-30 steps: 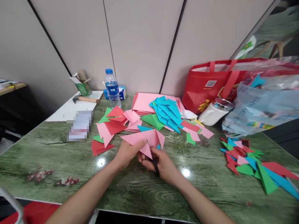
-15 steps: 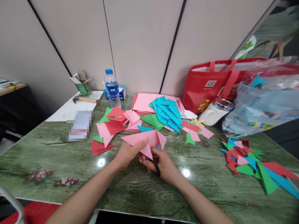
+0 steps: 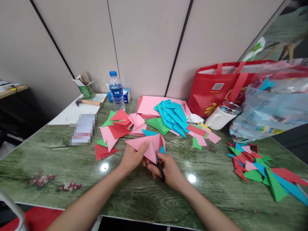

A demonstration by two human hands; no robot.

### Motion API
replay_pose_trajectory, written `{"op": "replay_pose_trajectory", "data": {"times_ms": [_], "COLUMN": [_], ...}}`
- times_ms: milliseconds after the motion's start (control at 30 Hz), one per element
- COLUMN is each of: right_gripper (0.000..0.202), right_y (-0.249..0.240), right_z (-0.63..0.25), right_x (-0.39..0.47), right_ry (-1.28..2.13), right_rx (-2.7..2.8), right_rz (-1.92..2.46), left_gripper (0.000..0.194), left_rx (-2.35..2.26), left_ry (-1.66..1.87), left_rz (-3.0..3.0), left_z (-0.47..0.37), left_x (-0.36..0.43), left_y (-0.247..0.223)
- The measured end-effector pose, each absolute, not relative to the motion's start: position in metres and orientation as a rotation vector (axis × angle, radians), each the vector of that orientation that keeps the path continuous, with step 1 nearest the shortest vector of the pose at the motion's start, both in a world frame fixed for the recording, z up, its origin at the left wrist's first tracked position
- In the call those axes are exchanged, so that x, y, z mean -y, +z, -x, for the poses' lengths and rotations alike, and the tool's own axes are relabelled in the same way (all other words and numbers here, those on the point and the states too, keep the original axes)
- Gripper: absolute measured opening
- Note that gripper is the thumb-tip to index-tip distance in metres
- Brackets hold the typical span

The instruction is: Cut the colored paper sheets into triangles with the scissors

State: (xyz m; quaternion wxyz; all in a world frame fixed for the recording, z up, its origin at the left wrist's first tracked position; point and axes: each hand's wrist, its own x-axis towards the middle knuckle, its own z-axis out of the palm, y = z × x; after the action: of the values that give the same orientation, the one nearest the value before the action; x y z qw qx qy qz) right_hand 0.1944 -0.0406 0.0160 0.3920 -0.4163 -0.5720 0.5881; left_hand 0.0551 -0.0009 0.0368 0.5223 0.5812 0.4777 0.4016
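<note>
My left hand (image 3: 132, 158) grips a folded piece of pink paper (image 3: 141, 142), its thumb lying on top. In my right hand (image 3: 167, 169) are black-handled scissors (image 3: 160, 171), fingers closed round the handle. Their blades lie across the pink paper, right of my left thumb; part of the lower blade is hidden. The paper's right side stands up in a folded flap. Just behind my hands lie loose folded pieces: a red piece (image 3: 119, 131), a green piece (image 3: 158, 125) and a pile of blue pieces (image 3: 172, 115).
A water bottle (image 3: 116, 93), a hammer (image 3: 89, 102) and a small green box (image 3: 86, 88) stand or lie at the back left. To the right are a white mug (image 3: 220, 117), a red bag (image 3: 207, 86), a plastic bag (image 3: 271, 112) and a heap of coloured scraps (image 3: 255, 163).
The pink paper's right flap has swung inward and looks narrower. Both hands stay almost in place, still holding the paper and the scissors.
</note>
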Motion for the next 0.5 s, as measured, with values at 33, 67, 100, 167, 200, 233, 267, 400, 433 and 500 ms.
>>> {"op": "replay_pose_trajectory", "data": {"times_ms": [33, 67, 100, 167, 200, 233, 267, 400, 433, 500], "right_gripper": [0.031, 0.03, 0.029, 0.028, 0.027, 0.027, 0.026, 0.024, 0.023, 0.022], "right_y": [0.0164, 0.0168, 0.0173, 0.0183, 0.0189, 0.0194, 0.0198, 0.0201, 0.0193, 0.0167], "right_z": [-0.1942, -0.194, -0.194, -0.1947, -0.1953, -0.196, -0.1968, -0.1981, -0.198, -0.1975], "right_x": [0.0406, 0.0406, 0.0405, 0.0404, 0.0404, 0.0404, 0.0404, 0.0408, 0.0409, 0.0409], "right_ry": [1.489, 1.482, 1.471, 1.443, 1.435, 1.432, 1.429, 1.436, 1.438, 1.434], "right_rx": [1.45, 1.449, 1.452, 1.464, 1.47, 1.474, 1.475, 1.457, 1.456, 1.45], "right_rz": [1.038, 1.016, 0.995, 0.971, 0.969, 0.969, 0.974, 0.972, 0.961, 0.946], "left_gripper": [0.036, 0.035, 0.035, 0.033, 0.032, 0.031, 0.03, 0.033, 0.034, 0.037], "left_rx": [-1.136, -1.128, -1.124, -1.123, -1.127, -1.131, -1.133, -1.135, -1.137, -1.134], "left_ry": [0.972, 0.978, 0.98, 0.973, 0.97, 0.964, 0.959, 0.919, 0.91, 0.906], "left_rz": [-1.388, -1.383, -1.377, -1.367, -1.364, -1.365, -1.368, -1.383, -1.385, -1.38], "left_z": [-0.0557, -0.0563, -0.0569, -0.058, -0.0584, -0.0587, -0.0588, -0.0587, -0.0587, -0.0591], "left_x": [0.0011, 0.0014, 0.0017, 0.0026, 0.0032, 0.0037, 0.0043, 0.0063, 0.0067, 0.0072], "left_y": [0.0364, 0.0359, 0.0355, 0.0353, 0.0355, 0.0359, 0.0364, 0.0384, 0.0386, 0.0387]}}
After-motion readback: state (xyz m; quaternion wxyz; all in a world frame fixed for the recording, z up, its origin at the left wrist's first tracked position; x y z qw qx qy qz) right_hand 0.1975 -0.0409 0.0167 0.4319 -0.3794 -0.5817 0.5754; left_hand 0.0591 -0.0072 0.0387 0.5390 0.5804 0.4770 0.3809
